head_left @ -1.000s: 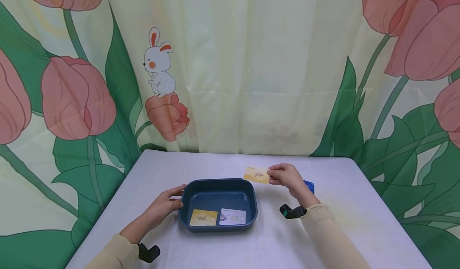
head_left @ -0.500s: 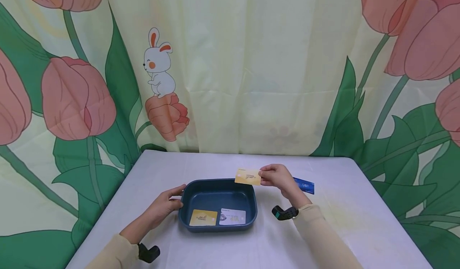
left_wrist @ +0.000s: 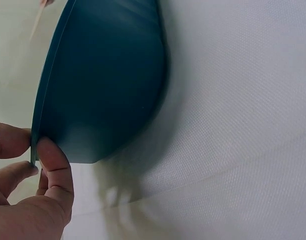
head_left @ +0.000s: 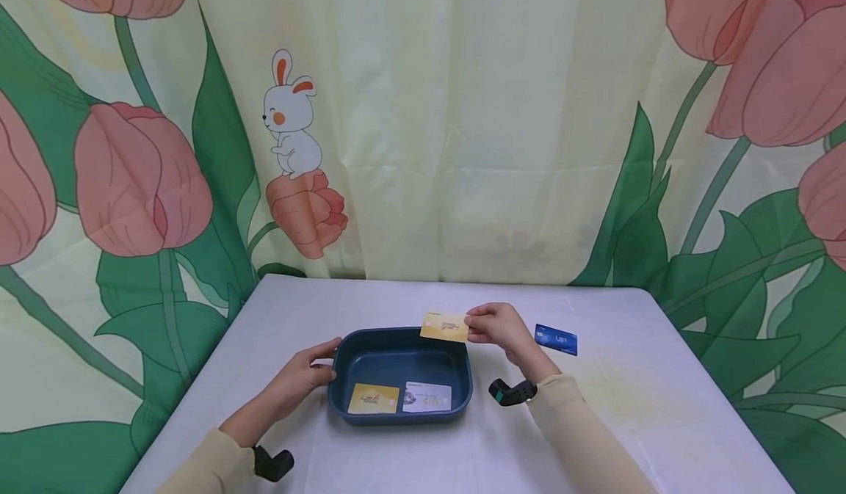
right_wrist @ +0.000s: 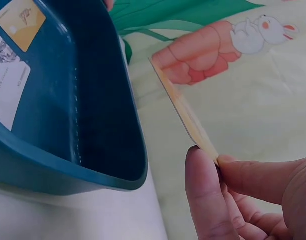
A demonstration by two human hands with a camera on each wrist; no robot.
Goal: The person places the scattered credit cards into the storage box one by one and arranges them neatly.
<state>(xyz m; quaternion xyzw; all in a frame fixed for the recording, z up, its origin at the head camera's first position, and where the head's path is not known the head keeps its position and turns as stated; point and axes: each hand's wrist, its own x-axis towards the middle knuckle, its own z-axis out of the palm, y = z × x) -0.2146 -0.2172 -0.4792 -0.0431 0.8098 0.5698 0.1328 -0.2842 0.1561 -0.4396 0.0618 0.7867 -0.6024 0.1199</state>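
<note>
Sleeves (head_left: 588,435), cream, at near left and near right, black wrist devices (head_left: 274,466) alongside. Beyond, white tabletop (head_left: 489,465) bearing dark blue tray (head_left: 396,420), rounded at corners. Inside tray, along near side: gold card (head_left: 373,399) to left, white card (head_left: 427,398) to right, both flat, just beside each other. At tray's left wall: left hand (head_left: 300,376), thumb and fingertips on opposite faces of rim, pinching it, only the rim's thickness between. Off tray's far right corner: right hand (head_left: 500,330), thumb and fingers nearly together, pinching right edge of second gold card (head_left: 443,327); card raised and tilted, hiding part of tray's far right rim in head view, apart from tray in right wrist view. To right of right hand: blue card (head_left: 556,340) marked VIP, flat on tabletop. Farthest: pale curtain (head_left: 410,149), printed with rabbit (head_left: 297,120) atop carrot (head_left: 297,211) at left and large pink tulips (head_left: 142,178) at both left and right.
</note>
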